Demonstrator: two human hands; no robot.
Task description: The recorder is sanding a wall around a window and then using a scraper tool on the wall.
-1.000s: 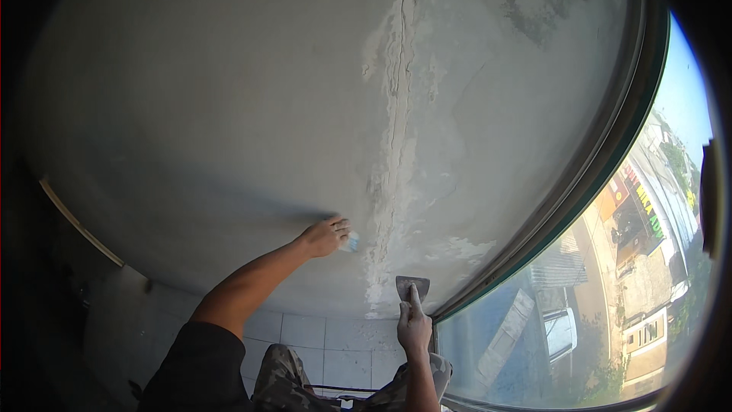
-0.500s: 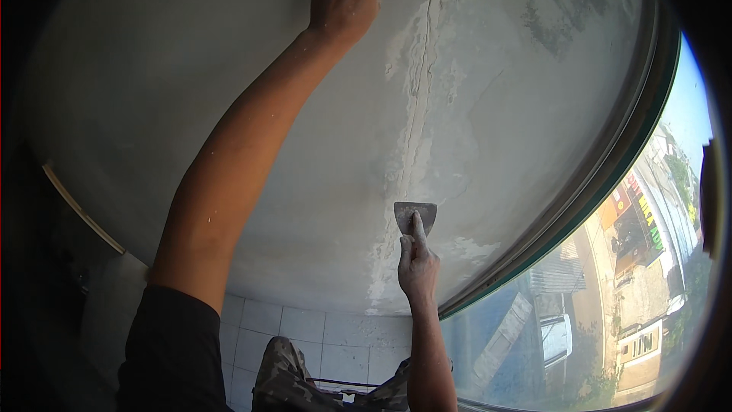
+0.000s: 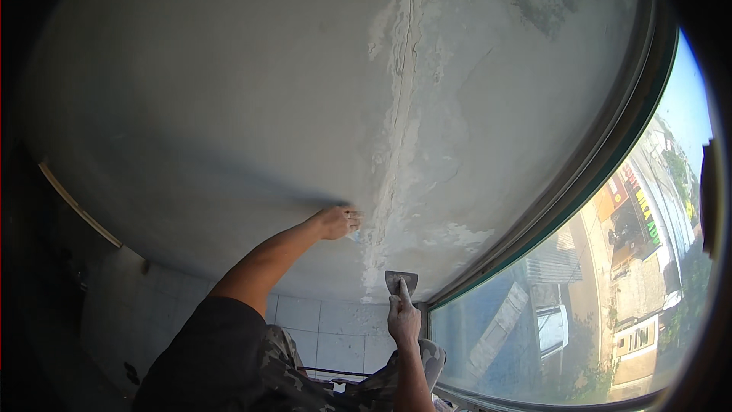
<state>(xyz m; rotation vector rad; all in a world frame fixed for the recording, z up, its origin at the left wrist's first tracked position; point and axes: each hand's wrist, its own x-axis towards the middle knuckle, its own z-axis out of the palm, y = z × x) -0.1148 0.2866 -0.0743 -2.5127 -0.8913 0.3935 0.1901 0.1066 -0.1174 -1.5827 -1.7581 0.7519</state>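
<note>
In my right hand [image 3: 404,322] is a putty knife [image 3: 400,282], its dark, flared metal blade pointing up and my index finger stretched along it. The blade is low, near the foot of the grey wall [image 3: 252,107]. My left hand [image 3: 339,223] is close to the wall, beside the lower part of a rough vertical seam [image 3: 396,118]. Its fingers are bent together, and a small pale bluish edge shows below them; what they hold is mostly hidden. Whitish filler and a thin crack run along the seam.
At the right, a dark frame [image 3: 610,137] borders a large glass pane [image 3: 496,336], with buildings and a street beyond. Pale floor tiles [image 3: 340,349] lie below the wall. A light strip [image 3: 76,202] edges the wall's lower left.
My left hand has come down from the top of the wall to the lower seam; the grey flat piece seen by it no longer shows. My right hand has lowered with the putty knife.
</note>
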